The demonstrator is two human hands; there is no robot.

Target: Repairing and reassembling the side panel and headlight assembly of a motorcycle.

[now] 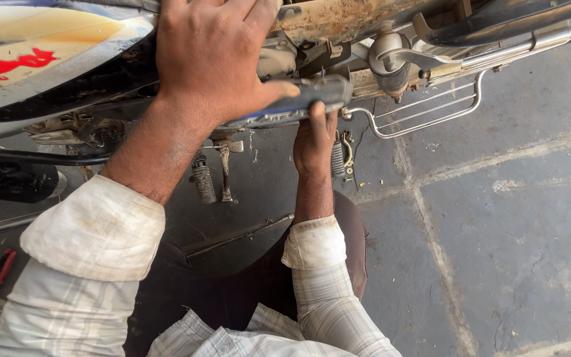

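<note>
**Both hands closed on a dusty side panel at the motorcycle's flank**

Gripping from above, the left hand (pixel 209 56) lies spread over the motorcycle's frame with its thumb pressed along the top edge of a long, dark side panel (pixel 299 99) streaked with blue and grey dust. From below, the right hand (pixel 313 142) reaches up, its fingers curled shut around the panel's lower edge, so the panel is pinched between the two hands, level with the frame and just under a rusty, mud-caked frame rail (pixel 338 16).

Both forearms come out of rolled, pale checked sleeves (pixel 90 228), soiled at the cuffs. To the left, the fuel tank (pixel 41 53) shows cream and red paint over black. To the right of the panel sit a round grey shock mount (pixel 390 59) and a chrome guard rail (pixel 431 109) of bent rods, with a chrome bar running off toward the upper right corner.

Under the machine hang a ribbed black footpeg (pixel 203 178) and a thin lever beside it. The ground is grey stone paving (pixel 517 231), laid in big slabs with pale, gritty joints and hairline cracks; small debris lies near the right hand. A red-handled tool (pixel 2 268) lies at the far left edge, on darker floor.
</note>
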